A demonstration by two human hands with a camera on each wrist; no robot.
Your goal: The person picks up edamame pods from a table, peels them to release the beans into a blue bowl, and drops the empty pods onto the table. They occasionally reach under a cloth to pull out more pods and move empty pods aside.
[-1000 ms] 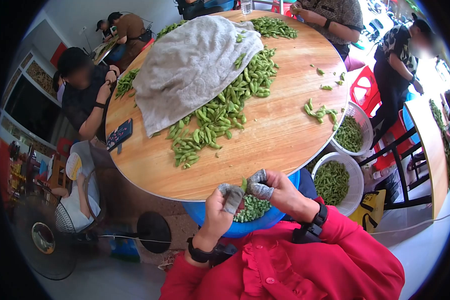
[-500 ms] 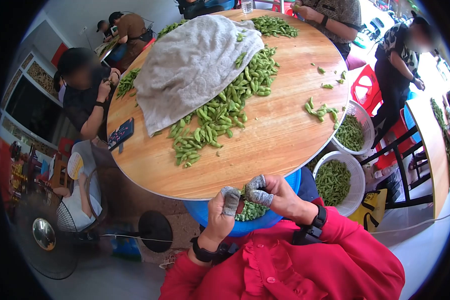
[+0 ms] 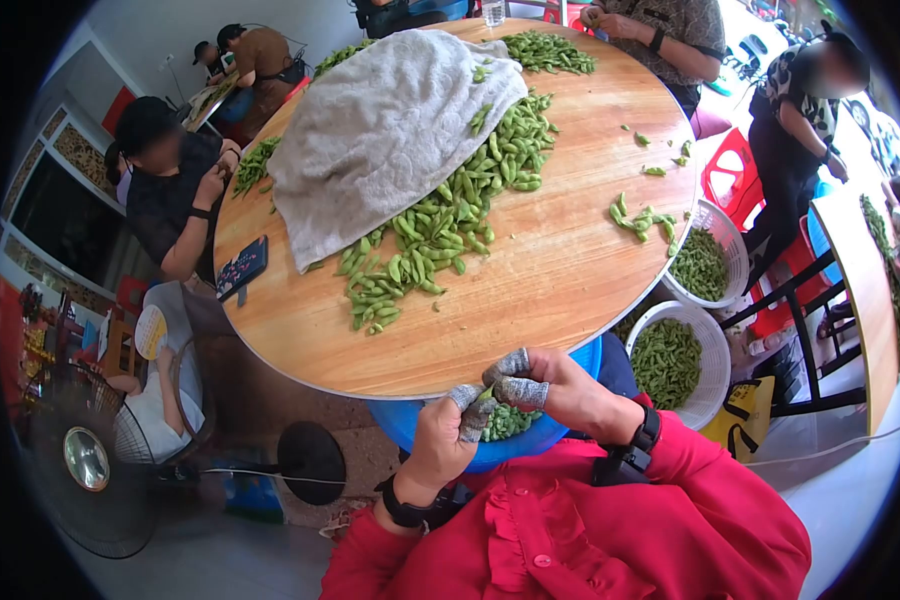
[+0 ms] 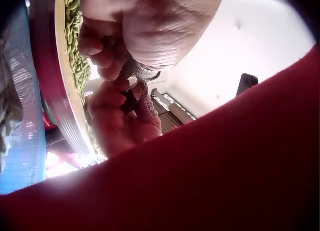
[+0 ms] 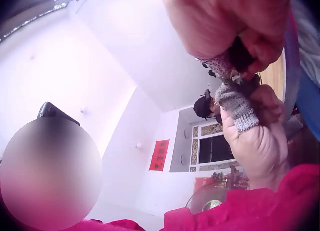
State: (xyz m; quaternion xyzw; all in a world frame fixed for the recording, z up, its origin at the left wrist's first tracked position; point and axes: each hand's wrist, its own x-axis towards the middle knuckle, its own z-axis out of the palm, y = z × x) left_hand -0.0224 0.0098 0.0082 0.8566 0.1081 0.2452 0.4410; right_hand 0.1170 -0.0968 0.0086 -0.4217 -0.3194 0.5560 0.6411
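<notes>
Over a blue basin point(image 3: 390, 425) of shelled green beans point(image 3: 508, 422), both hands meet at the fingertips, with grey knitted covers on the thumbs and forefingers. Between them a green edamame pod point(image 3: 486, 394) shows as a sliver, the rest hidden by the fingers. The left hand point(image 3: 443, 440) pinches it from the left and the right hand point(image 3: 570, 395) from the right. In the left wrist view, the left hand point(image 4: 165, 28) is above the right; the right wrist view has the left hand point(image 5: 260, 146) lowest, its covered thumb against the right hand's fingers.
A round wooden table point(image 3: 540, 270) bears a heap of edamame pods point(image 3: 450, 215) partly under a grey towel point(image 3: 380, 140). White baskets point(image 3: 712, 370) of pods stand on the right. A phone point(image 3: 241, 268) lies at the table's left, near a fan point(image 3: 85, 460). Other people sit around.
The left hand has shifted slightly right and its thumb has come against the right hand's fingers. The pod stood up between the fingertips a second ago and is now mostly covered.
</notes>
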